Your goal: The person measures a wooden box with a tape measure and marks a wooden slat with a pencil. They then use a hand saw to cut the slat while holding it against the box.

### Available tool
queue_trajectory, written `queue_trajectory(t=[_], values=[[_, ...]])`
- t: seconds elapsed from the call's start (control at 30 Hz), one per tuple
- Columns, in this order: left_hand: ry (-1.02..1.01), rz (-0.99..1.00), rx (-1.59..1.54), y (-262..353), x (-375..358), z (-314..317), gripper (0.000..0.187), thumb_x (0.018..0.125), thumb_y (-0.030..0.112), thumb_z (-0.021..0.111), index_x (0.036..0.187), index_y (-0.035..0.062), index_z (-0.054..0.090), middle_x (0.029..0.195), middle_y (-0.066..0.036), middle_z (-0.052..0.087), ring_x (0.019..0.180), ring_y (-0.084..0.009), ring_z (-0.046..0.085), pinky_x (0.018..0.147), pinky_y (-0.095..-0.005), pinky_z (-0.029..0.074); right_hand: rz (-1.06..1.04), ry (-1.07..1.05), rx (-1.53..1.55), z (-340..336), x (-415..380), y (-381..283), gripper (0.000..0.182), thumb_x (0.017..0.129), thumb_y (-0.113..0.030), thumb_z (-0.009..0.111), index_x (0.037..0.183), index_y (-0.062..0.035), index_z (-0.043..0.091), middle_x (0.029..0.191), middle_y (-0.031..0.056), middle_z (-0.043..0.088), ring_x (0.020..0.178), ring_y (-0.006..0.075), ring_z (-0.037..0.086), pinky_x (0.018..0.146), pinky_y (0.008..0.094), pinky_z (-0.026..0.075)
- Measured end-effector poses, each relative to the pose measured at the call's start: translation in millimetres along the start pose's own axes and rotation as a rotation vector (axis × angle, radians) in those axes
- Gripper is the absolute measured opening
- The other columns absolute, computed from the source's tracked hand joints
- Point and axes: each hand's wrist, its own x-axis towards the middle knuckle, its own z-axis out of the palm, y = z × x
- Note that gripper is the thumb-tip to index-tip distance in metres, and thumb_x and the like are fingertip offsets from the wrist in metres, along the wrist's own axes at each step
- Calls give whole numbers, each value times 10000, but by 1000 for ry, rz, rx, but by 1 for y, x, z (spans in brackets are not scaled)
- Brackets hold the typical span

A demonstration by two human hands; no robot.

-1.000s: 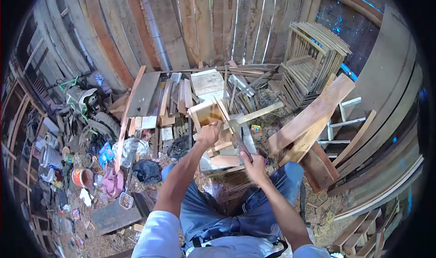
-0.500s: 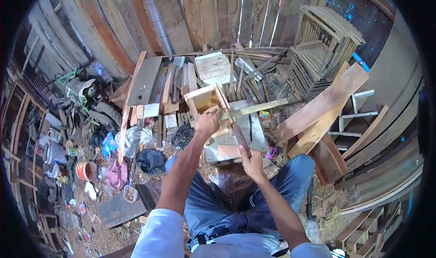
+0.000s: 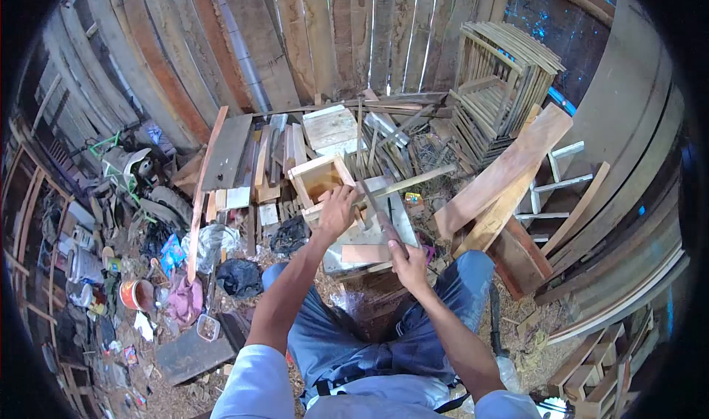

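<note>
A small open wooden box [image 3: 301,189] of pale boards sits tilted on the low work surface before my knees. My left hand [image 3: 338,211] grips its near side, fingers closed over the edge. In my right hand [image 3: 410,262] is a long, narrow, blade-like tool [image 3: 378,211], held by its near end. The tool slants up and left, its far part beside the box's right side; I cannot make out its exact kind. A light wooden strip [image 3: 425,180] runs out to the right behind the tool. Below the box, a flat reddish board piece [image 3: 363,253] lies on the white work board [image 3: 405,223].
Wide planks [image 3: 509,168] lean at the right, near a white slatted frame [image 3: 561,186]. Stacked wooden frames [image 3: 502,79] stand behind. Offcuts and a pale panel [image 3: 330,129] lie beyond the box. Left are a black bag [image 3: 238,279], a red bucket [image 3: 136,295] and clutter.
The camera view has shifted, moving the scene slightly left and down. Both hands keep their holds. The tool's far end now sits lower along the box's right side.
</note>
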Motion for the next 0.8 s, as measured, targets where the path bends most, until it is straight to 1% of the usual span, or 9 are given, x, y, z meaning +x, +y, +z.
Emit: queue_trajectory(t=[0.1, 0.13, 0.23, 0.27, 0.4, 0.5, 0.6, 0.7, 0.8], values=[[-4, 42, -99, 15, 5, 6, 325, 737, 76, 617, 1050, 59, 529, 1042, -118, 518, 1029, -299, 524, 876, -411, 407, 203, -9, 277, -19, -9, -31, 465, 941, -367, 582, 637, -15, 564, 496, -10, 487, 435, 105, 472, 414, 286, 356], [3, 28, -123, 22, 5, 5, 300, 728, 50, 604, 1016, 50, 517, 1021, -129, 510, 1001, -320, 536, 850, -396, 429, 217, -7, 403, -22, -7, -21, 446, 944, -366, 584, 644, -36, 565, 511, -29, 486, 435, 74, 449, 407, 240, 348], [54, 74, -215, 40, 3, 9, 298, 723, 21, 584, 1010, 42, 511, 1006, -139, 502, 989, -333, 534, 830, -415, 442, 126, 98, 255, -36, -4, -22, 434, 905, -372, 638, 688, -2, 576, 511, 17, 499, 440, 112, 464, 427, 284, 372], [42, 24, -289, 48, 0, 9, 325, 703, -2, 587, 1016, 42, 511, 996, -149, 493, 966, -341, 534, 816, -426, 444, -11, 180, 9, -36, 4, 9, 422, 857, -373, 689, 743, 21, 591, 520, 77, 516, 460, 169, 501, 464, 337, 401], [57, 110, -305, 55, -4, 6, 340, 668, -10, 623, 995, 58, 559, 988, -127, 514, 966, -334, 535, 806, -428, 447, -60, 230, -195, -55, 12, -20, 393, 837, -353, 703, 751, 22, 622, 543, 107, 554, 485, 196, 525, 499, 368, 420], [54, 94, -210, 49, -6, 1, 418, 638, 65, 752, 1021, 65, 584, 1008, -118, 545, 993, -326, 531, 815, -424, 435, -31, 212, -197, -67, 22, -31, 360, 844, -334, 692, 753, 8, 629, 523, 110, 542, 466, 204, 515, 488, 372, 411], [54, 62, -320, 41, -4, -14, 416, 646, 92, 767, 1030, 70, 608, 1024, -109, 558, 977, -321, 529, 815, -422, 434, -110, 195, -207, -68, 20, -36, 325, 860, -300, 665, 741, 0, 623, 503, 122, 508, 448, 207, 495, 476, 374, 397], [174, 51, -328, 35, -4, -33, 381, 662, 82, 730, 1022, 91, 607, 958, -100, 541, 968, -321, 525, 823, -423, 442, -171, 155, -182, -59, 12, -39, 351, 863, -302, 659, 709, 5, 594, 503, 135, 493, 451, 216, 485, 479, 378, 387], [102, 71, -303, 17, -4, -45, 378, 688, 123, 741, 1047, 70, 636, 982, -106, 579, 959, -321, 526, 832, -408, 447, -174, 100, -200, -50, 5, -45, 387, 863, -308, 655, 673, 16, 565, 515, 152, 491, 461, 233, 474, 484, 383, 379]])
